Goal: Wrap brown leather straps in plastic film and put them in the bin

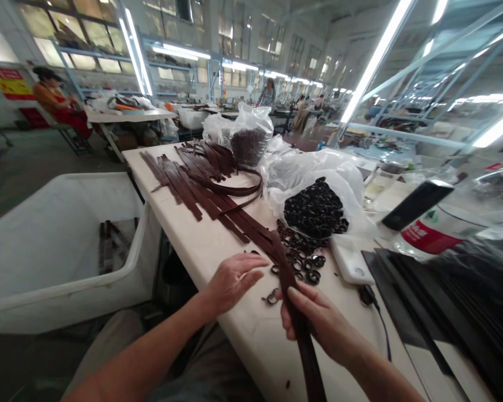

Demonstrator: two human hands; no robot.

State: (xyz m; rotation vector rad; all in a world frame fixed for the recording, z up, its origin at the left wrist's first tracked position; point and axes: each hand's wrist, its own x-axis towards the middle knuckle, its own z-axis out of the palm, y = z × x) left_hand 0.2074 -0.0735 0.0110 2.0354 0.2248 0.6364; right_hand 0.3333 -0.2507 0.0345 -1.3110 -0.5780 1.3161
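My right hand (312, 312) is closed round a dark brown leather strap (304, 340), thumb on top, and the strap runs down past the table's near edge. Just left of it, my left hand (235, 279) hovers with its fingers stretched out and nothing in them. Beyond the hands, many more brown straps (193, 187) lie in loose rows and curls along the table. Small dark loops (304, 259) are scattered beside the held strap. A plastic bag spills a heap of black loops (316, 209) behind them.
A white bin (67, 245) with a few straps inside stands left of the table (184, 240). On the right are a white device (350, 259) with a cable, a phone (419, 204), a red-labelled bottle (431, 234) and black strips (427, 318). Other people sit and stand farther back.
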